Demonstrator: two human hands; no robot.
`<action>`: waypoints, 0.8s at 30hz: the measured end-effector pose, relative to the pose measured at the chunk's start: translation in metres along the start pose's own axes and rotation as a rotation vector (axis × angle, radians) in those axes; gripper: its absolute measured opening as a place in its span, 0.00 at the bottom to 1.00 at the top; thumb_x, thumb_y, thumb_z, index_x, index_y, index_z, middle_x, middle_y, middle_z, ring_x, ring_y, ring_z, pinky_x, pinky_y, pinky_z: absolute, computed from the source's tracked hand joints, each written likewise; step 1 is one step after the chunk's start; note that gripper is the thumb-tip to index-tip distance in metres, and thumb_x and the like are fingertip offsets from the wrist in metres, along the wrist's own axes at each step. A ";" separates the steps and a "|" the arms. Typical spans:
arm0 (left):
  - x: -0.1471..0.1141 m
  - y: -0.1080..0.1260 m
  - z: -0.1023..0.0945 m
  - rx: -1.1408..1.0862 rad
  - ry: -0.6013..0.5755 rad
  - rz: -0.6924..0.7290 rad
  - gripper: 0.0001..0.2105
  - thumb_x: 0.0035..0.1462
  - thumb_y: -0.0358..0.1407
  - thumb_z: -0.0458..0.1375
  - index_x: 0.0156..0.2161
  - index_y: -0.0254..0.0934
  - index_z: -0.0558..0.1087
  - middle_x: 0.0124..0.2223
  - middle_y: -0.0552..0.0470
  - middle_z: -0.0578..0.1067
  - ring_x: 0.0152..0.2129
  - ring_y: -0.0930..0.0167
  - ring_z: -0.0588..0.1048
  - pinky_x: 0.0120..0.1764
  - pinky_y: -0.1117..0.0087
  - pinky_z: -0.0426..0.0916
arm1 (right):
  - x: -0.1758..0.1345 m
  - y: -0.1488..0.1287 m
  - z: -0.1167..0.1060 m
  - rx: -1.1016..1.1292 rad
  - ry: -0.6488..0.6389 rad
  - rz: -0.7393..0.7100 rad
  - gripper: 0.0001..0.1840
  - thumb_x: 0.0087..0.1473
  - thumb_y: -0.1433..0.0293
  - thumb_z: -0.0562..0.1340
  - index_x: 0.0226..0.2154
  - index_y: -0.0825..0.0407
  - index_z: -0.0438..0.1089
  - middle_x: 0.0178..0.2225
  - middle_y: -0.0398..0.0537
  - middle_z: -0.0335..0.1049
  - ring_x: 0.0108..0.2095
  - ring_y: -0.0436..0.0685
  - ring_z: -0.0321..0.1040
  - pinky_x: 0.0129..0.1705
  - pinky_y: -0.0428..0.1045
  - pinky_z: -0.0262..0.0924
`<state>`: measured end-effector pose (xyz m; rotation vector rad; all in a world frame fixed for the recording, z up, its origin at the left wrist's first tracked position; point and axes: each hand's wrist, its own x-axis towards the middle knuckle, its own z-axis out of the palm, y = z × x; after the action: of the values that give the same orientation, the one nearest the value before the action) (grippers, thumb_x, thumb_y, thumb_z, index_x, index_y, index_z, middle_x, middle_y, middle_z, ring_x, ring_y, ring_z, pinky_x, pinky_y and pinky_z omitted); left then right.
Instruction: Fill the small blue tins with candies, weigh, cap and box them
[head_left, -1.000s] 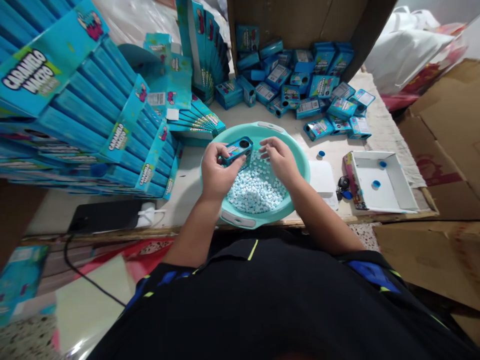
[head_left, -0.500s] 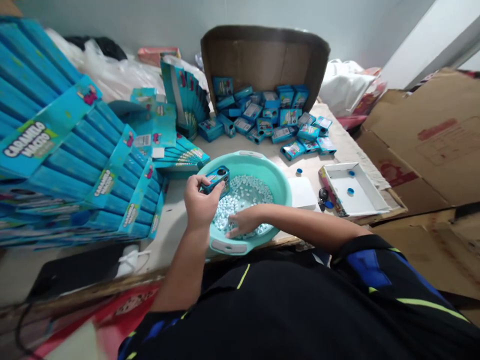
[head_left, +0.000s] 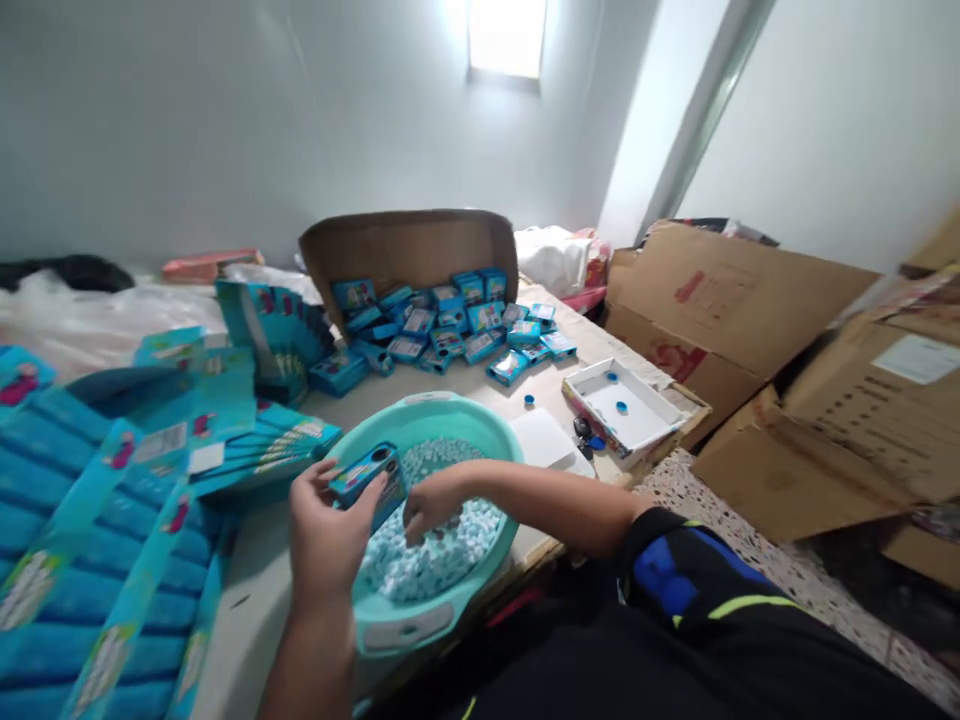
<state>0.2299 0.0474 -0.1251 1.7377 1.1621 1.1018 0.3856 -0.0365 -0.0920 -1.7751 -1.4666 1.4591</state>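
A small blue printed box (head_left: 366, 474) with a round dark hole in its end is gripped by my left hand (head_left: 328, 525), over the left side of a turquoise basin (head_left: 496, 437). Many small pale blue and white candies (head_left: 442, 562) lie in the basin. My right hand (head_left: 436, 500) is inside it, just right of the box and low over the candies. Its fingers are curled together, and what they enclose is hidden.
Filled blue boxes (head_left: 450, 318) spill from a cardboard carton (head_left: 409, 245) behind the basin. Stacked blue display cartons (head_left: 82, 560) crowd the left. To the right are a white pad (head_left: 544, 438), a shallow tray (head_left: 637, 412) with blue caps, and large cardboard boxes (head_left: 720, 290).
My view has tilted up and turned right. My right hand has risen from the candies toward the held box, its fingers now curled in. The left hand still holds the box.
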 end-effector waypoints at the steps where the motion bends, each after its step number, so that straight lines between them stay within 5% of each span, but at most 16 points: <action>1: 0.005 0.002 0.001 -0.015 0.003 -0.019 0.35 0.37 0.48 0.72 0.52 0.44 0.69 0.47 0.48 0.76 0.41 0.59 0.79 0.43 0.58 0.75 | -0.001 0.002 -0.010 0.017 0.035 -0.031 0.11 0.47 0.66 0.75 0.22 0.53 0.76 0.17 0.36 0.66 0.19 0.49 0.63 0.21 0.44 0.57; 4: 0.022 0.014 0.004 0.088 0.001 0.032 0.39 0.34 0.49 0.71 0.56 0.44 0.71 0.47 0.48 0.78 0.43 0.56 0.79 0.45 0.58 0.75 | -0.007 0.008 -0.032 0.105 0.221 -0.099 0.10 0.60 0.66 0.66 0.28 0.52 0.75 0.20 0.36 0.67 0.20 0.46 0.60 0.21 0.42 0.53; 9: 0.048 0.035 0.003 0.262 -0.212 -0.006 0.33 0.32 0.49 0.70 0.49 0.45 0.82 0.26 0.57 0.74 0.23 0.65 0.71 0.26 0.67 0.65 | 0.003 -0.006 -0.045 0.737 0.636 -0.303 0.11 0.62 0.69 0.61 0.27 0.52 0.68 0.21 0.37 0.64 0.18 0.45 0.57 0.18 0.42 0.47; 15: 0.036 0.040 -0.009 0.215 -0.399 -0.094 0.31 0.26 0.52 0.70 0.42 0.47 0.82 0.18 0.61 0.71 0.18 0.66 0.67 0.22 0.69 0.59 | 0.031 -0.041 -0.056 1.071 0.723 -0.446 0.12 0.62 0.71 0.61 0.26 0.52 0.66 0.20 0.37 0.61 0.18 0.44 0.54 0.18 0.41 0.46; 24: 0.031 0.045 -0.011 0.189 -0.391 -0.115 0.27 0.23 0.52 0.69 0.37 0.53 0.81 0.15 0.63 0.67 0.17 0.64 0.67 0.23 0.65 0.60 | 0.063 -0.022 -0.030 0.944 0.674 -0.389 0.08 0.59 0.70 0.61 0.28 0.51 0.69 0.21 0.36 0.66 0.21 0.48 0.65 0.23 0.42 0.59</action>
<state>0.2394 0.0646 -0.0730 1.8976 1.1266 0.5627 0.3955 0.0363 -0.0916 -1.1080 -0.5537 0.9368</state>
